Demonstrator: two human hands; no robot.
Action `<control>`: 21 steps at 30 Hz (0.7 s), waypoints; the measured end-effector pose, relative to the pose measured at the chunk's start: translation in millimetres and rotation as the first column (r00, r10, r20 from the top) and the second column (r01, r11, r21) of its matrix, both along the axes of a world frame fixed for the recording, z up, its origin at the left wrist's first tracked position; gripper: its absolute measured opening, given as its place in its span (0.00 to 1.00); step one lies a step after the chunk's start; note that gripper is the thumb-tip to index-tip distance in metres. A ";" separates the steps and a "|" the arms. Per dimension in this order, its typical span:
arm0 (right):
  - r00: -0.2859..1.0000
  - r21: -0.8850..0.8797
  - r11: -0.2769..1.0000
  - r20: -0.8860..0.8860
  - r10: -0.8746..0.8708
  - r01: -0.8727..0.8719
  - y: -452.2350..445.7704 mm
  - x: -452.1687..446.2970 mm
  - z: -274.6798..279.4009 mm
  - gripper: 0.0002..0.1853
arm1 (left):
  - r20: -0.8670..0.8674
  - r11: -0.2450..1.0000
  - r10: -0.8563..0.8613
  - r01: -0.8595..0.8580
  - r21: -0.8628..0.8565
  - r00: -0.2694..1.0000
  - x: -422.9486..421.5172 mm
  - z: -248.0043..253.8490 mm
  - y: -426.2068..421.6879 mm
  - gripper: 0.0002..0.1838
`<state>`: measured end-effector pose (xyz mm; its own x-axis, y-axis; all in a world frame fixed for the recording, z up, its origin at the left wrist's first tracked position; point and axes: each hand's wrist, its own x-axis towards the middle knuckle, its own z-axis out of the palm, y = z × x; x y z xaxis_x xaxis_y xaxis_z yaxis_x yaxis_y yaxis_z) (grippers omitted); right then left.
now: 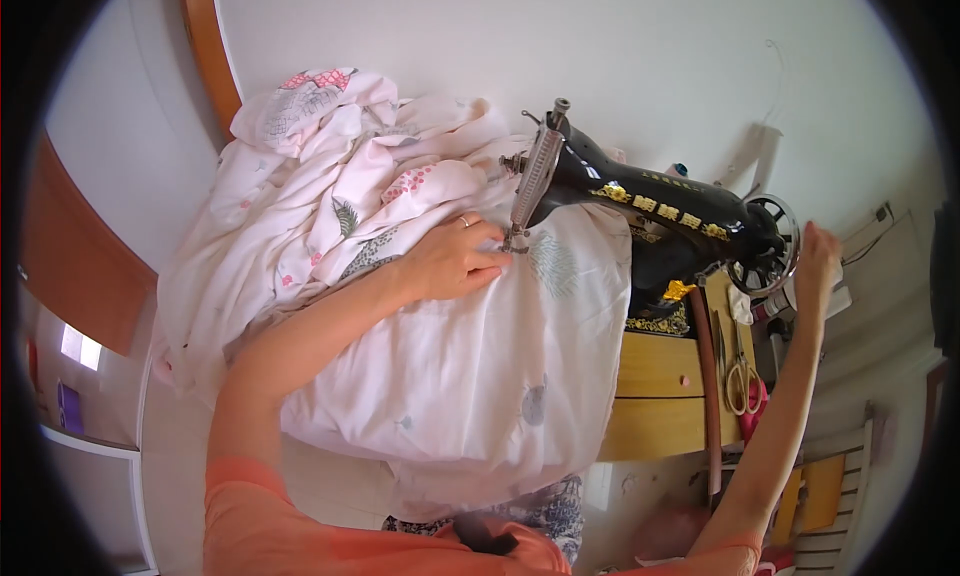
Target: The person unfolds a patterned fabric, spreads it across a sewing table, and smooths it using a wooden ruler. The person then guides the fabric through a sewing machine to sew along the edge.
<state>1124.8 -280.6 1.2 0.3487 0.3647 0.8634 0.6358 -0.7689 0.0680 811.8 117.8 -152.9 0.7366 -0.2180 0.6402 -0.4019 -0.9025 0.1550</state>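
A black sewing machine (650, 191) with gold lettering stands over a large spread of pale pink fabric (450, 376) printed with leaves and flowers. My left hand (455, 258), a ring on one finger, rests on this fabric right beside the presser foot (515, 241). Its fingers are bent and closed on the cloth; the fingertips are partly hidden. At the machine's right end, my right hand (820, 253) is at the outer rim of the handwheel (770, 244), its fingers curled in. The fabric passes under the needle end and hangs over the table's front.
Bunched fabric (310, 126) is heaped at the back left against the wall. Right of the machine, scissors (740, 381) lie on the wooden table (655, 366) near a brown strap (708, 396). A white wall (640, 56) stands close behind.
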 end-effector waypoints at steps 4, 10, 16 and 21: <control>0.879 0.292 0.956 -0.446 0.167 -0.034 16.1 -31.0 -17.4 0.21 | -0.112 0.992 0.118 -0.111 0.064 0.987 -11.6 0.1 -4.7 0.15; 0.769 0.708 0.699 -0.392 0.505 -0.098 1.0 -114.2 -76.6 0.13 | -0.092 0.876 0.479 -0.482 -0.015 0.873 -135.9 75.0 -52.3 0.20; 0.110 0.529 0.725 -0.770 0.628 -0.441 -49.1 -339.7 -155.5 0.07 | -0.046 0.389 0.919 -0.920 -0.057 0.392 -286.4 21.6 -61.0 0.24; -0.019 0.646 0.739 -0.755 0.655 -0.190 -0.7 -384.1 -242.6 0.11 | -0.138 0.375 0.915 -0.925 -0.060 0.380 -308.4 -23.4 -31.8 0.16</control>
<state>740.7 -281.4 -241.4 0.7718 0.6323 0.0673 0.2003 -0.1414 -0.9695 503.5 86.0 -176.4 0.4797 0.6881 0.5445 0.6818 -0.6829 0.2624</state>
